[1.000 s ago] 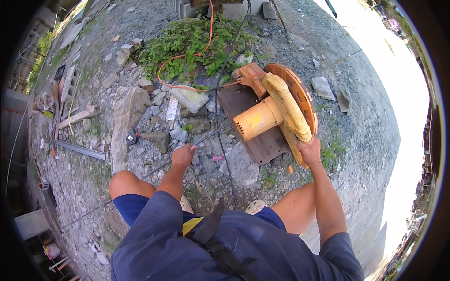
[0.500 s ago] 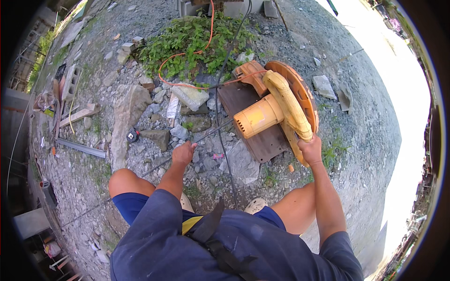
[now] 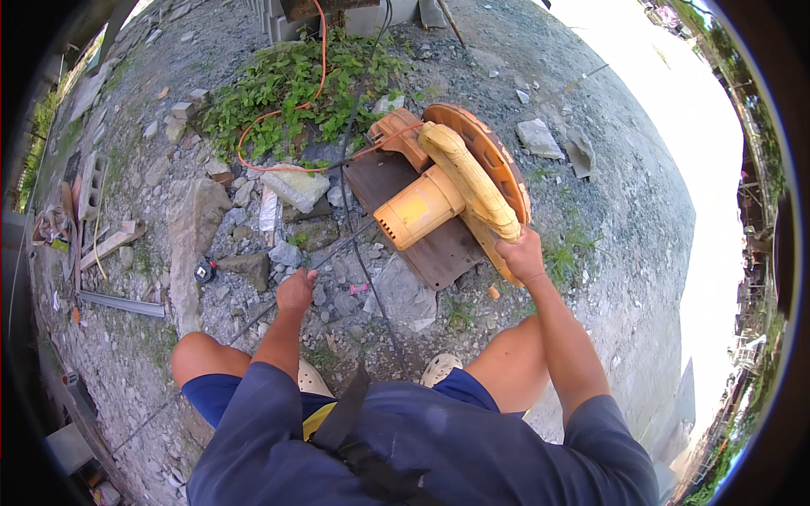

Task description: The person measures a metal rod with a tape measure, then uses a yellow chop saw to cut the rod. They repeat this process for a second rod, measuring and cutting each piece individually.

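Note:
A yellow chop saw (image 3: 419,206) with an orange blade guard (image 3: 488,152) stands on a dark base plate (image 3: 437,263) on the gravel, right of centre. My right hand (image 3: 521,255) is wrapped round the end of its handle. A thin steel bar (image 3: 342,245) runs slantwise from the lower left up to the saw. Closed round this bar, my left hand (image 3: 295,289) is left of the saw with its thumb toward it. The bar's far end disappears at the saw, and the blade is hidden by the guard.
A black cable (image 3: 372,294) and an orange cord (image 3: 324,63) cross near the saw. Large stones (image 3: 192,228), a tape measure (image 3: 205,270) and a green plant (image 3: 278,93) lie beyond my left hand. Farther left are a hollow block (image 3: 90,196) and a metal channel (image 3: 122,304).
The whole scene has shifted left in view as my head turned slightly. Both hands keep their grips, and the saw handle stays at about the same height.

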